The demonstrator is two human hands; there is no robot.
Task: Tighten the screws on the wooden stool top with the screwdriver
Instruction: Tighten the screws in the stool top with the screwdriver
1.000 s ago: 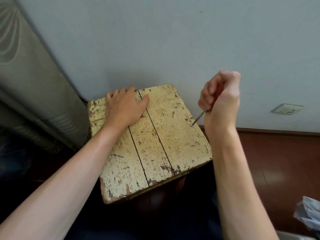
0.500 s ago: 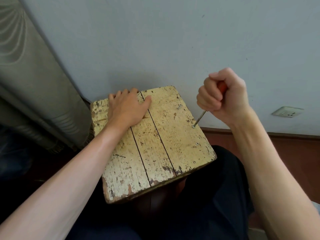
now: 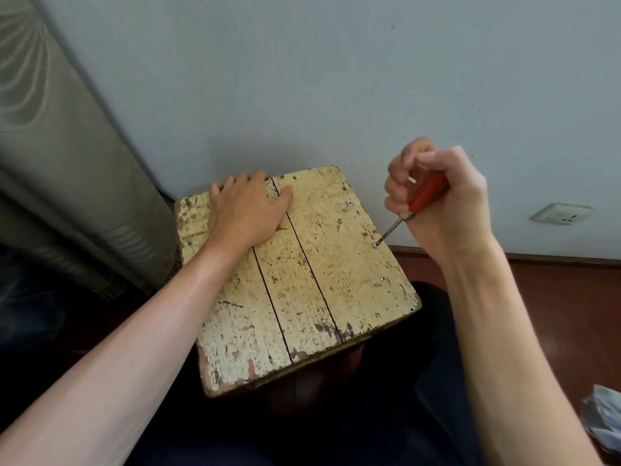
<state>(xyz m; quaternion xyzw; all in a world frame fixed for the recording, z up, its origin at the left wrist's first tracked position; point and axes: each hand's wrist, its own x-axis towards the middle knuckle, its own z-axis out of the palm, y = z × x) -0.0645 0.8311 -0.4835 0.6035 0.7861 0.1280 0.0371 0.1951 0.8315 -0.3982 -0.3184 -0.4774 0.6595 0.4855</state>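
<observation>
Three screws on the right plank of the wooden stool top [image 3: 302,280] — near screw [image 3: 382,279] seemingly seated, middle screw [image 3: 377,245] under the tip of the screwdriver [image 3: 426,195], far screw [image 3: 347,206] tilted and proud, probably left to do. Clenched round the red handle, right hand [image 3: 447,206]; left hand [image 3: 245,210] flat, fingers straight, steadying the top. No legible writing in view

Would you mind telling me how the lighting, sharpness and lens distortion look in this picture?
Head view: soft, even light, no glare; a faint shadow on the wall behind the stool top; wide-angle stretch enlarges both forearms toward the lower corners; the screwdriver and its screw are sharp; the pale object at lower right is blurred.
</observation>
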